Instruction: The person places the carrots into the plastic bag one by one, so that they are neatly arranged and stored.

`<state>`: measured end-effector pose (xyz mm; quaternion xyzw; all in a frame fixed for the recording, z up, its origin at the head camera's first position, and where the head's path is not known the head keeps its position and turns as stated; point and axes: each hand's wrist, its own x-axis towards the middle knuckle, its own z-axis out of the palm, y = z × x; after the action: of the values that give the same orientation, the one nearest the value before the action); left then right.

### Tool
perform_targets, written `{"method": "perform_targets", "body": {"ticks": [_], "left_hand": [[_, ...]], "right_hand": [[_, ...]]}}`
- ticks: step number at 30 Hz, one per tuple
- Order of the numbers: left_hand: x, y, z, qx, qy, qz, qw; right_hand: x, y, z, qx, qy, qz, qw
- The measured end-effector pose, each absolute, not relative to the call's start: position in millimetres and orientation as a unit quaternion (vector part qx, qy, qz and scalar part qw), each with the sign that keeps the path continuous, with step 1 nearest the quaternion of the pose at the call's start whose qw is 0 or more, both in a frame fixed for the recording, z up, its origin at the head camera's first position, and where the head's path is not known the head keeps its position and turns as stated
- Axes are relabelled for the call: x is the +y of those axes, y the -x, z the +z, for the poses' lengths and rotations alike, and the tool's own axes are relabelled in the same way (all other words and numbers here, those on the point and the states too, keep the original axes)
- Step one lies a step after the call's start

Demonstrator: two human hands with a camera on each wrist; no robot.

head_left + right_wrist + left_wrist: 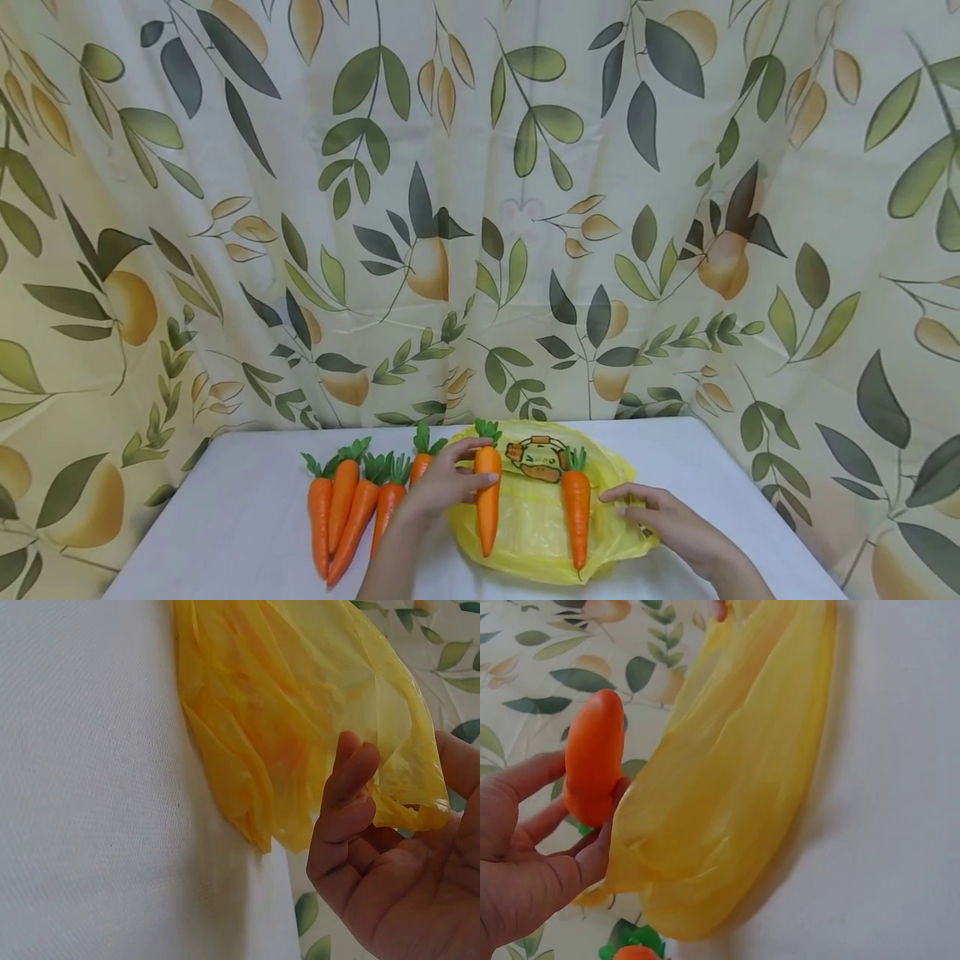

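My left hand (447,479) grips an orange carrot (487,504) with a green leafy top, thumb and fingers around its upper part. It hangs tip down over a yellow plastic bag (528,533) printed with a cartoon figure. In the left wrist view, the carrot (594,761) is seen from its tip end, beside the bag (712,795). A second carrot (577,512) lies over the bag's right half. At the bag's right edge, my right hand (671,521) holds the thin plastic (409,814) between thumb and curled fingers.
Several more carrots (342,504) lie in a group left of the bag, one (422,457) partly hidden behind the left hand. A white cloth (247,517) covers the table. A leaf-and-fruit patterned curtain (480,250) surrounds its back and sides.
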<state>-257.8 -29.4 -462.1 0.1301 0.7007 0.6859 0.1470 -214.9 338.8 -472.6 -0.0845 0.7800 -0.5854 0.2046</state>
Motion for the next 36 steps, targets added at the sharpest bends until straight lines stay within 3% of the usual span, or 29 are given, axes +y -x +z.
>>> {"method": "perform_targets", "body": {"ticks": [36], "left_hand": [[54.3,274.2,-483.1,0.734,-0.130,0.650,0.145]], "right_hand": [[338.7,216.8,-478.0,0.783,0.072,-0.583,0.205]]}}
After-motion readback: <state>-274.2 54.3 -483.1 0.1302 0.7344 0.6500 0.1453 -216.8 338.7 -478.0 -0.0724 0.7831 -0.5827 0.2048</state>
